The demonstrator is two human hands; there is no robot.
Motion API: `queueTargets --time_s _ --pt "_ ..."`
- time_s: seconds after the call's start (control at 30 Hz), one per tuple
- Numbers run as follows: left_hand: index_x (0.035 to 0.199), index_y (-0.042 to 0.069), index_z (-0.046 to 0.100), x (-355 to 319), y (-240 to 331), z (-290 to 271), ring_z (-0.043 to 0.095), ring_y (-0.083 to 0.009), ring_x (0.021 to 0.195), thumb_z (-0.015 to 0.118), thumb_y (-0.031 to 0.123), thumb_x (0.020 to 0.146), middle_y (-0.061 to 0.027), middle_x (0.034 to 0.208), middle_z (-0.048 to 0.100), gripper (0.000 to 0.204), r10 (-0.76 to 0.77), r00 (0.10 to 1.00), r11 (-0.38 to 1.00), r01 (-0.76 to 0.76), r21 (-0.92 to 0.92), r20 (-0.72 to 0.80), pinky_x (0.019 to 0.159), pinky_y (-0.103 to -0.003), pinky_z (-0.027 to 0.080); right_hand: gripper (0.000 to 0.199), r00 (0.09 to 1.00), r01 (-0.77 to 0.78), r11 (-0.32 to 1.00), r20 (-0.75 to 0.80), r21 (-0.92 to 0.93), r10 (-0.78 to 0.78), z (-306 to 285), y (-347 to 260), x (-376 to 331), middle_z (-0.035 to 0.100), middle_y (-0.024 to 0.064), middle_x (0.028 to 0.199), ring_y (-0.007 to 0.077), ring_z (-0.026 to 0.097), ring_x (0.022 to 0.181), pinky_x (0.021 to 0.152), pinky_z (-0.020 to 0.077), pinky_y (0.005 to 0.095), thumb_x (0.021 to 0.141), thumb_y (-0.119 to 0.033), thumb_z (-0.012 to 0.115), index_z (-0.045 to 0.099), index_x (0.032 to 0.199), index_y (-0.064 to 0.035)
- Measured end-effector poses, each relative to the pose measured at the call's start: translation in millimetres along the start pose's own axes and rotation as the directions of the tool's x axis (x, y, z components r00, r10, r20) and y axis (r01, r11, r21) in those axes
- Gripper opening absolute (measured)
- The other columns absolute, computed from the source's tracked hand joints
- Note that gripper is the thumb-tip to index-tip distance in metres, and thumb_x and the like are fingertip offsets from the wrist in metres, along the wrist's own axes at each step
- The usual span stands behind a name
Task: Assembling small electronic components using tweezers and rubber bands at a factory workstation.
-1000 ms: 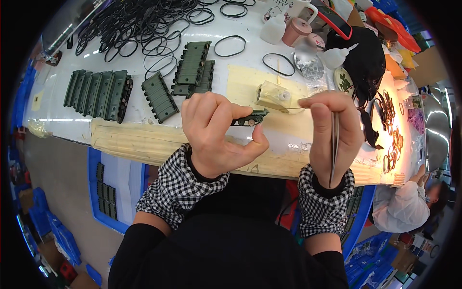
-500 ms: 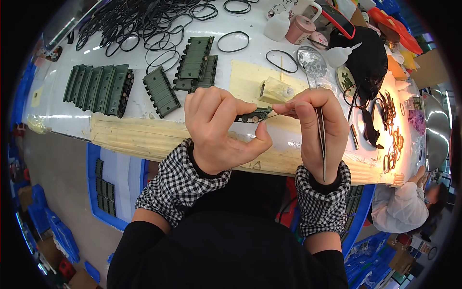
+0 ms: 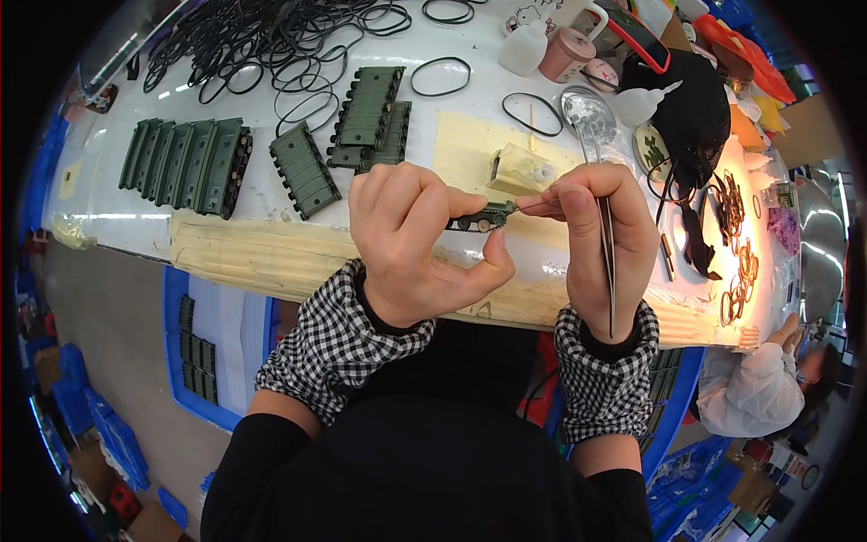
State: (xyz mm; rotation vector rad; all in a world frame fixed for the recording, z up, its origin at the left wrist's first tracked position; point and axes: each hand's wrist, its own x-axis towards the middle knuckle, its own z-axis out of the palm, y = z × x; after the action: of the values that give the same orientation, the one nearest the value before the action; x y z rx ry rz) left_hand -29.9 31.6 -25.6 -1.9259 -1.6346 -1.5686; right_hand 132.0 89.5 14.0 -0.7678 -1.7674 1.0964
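My left hand is closed round a small dark green toy tank hull with wheels along its side. Its thumb lies below the piece and its fingers above, hiding the left end. At the right end, the fingertips of my right hand touch or almost touch the hull; whether they pinch a small part I cannot make out. Metal tweezers lie gripped in the right palm, their tips pointing away from me. Beyond my hands, a tape-wrapped block with a small nozzle stands on a yellow sheet.
Green tracked hulls stand in a row at left; a single one and a stack lie nearer the middle. Black rubber bands heap at the back. A squeeze bottle, pink cup and phone crowd the right.
My right fingertips have shifted slightly at the hull's end, and the thin dark line seen between them and the wheels no longer shows. The left hand keeps its hold.
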Motion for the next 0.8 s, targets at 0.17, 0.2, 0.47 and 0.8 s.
queueTargets --time_s 0.17,0.2,0.47,0.8 --pt "0.072 0.012 0.06 -1.9 -3.9 6.6 0.045 -0.0206 0.064 0.072 0.024 0.053 -0.0013 0.071 0.046 0.026 0.018 0.997 1.0 -0.017 0.022 -0.069 0.061 -0.034 0.033 0.009 0.999 0.015 1.0 -0.029 0.021 -0.014 -0.7 0.5 0.4 0.063 0.0056 0.08 0.0104 0.065 0.077 0.069 0.0501 0.0222 0.095 -0.006 0.056 0.056 0.092 0.0019" --pt "0.072 0.012 0.06 -2.0 -4.0 7.0 0.045 -0.0206 0.064 0.072 0.024 0.053 -0.0013 0.071 0.046 0.025 0.019 0.997 1.0 -0.018 0.018 -0.069 0.061 -0.034 0.033 0.009 0.998 0.011 0.998 -0.057 0.059 -0.008 -0.8 0.4 0.4 0.063 0.0052 0.08 0.01 0.064 0.077 0.068 0.0496 0.0219 0.095 -0.006 0.057 0.056 0.092 0.0018" --pt "0.077 0.006 0.059 -2.0 -3.1 0.8 0.046 -0.0226 0.068 0.07 0.013 0.053 -0.0064 0.074 0.049 0.027 -0.046 0.999 0.996 0.044 -0.079 -0.025 0.063 -0.033 0.037 0.01 0.94 0.195 0.72 -0.083 -0.666 -0.331 -11.1 13.1 16.7 0.058 0.0091 0.074 0.0274 0.056 0.064 0.058 0.0439 0.0316 0.08 -0.003 0.07 0.06 0.081 -0.0031" --pt "0.087 0.0 0.057 4.9 2.5 -10.8 0.052 -0.0108 0.077 0.064 0.003 0.075 -0.0041 0.083 0.056 0.014 -0.437 0.861 0.485 0.47 -0.737 0.261 0.071 -0.025 0.043 0.011 0.908 0.314 0.9 -0.182 -0.301 -0.378 -1.8 -21.7 -4.4 0.063 0.0071 0.076 0.0189 0.054 0.063 0.059 0.043 0.0291 0.08 -0.005 0.073 0.062 0.082 -0.0025"
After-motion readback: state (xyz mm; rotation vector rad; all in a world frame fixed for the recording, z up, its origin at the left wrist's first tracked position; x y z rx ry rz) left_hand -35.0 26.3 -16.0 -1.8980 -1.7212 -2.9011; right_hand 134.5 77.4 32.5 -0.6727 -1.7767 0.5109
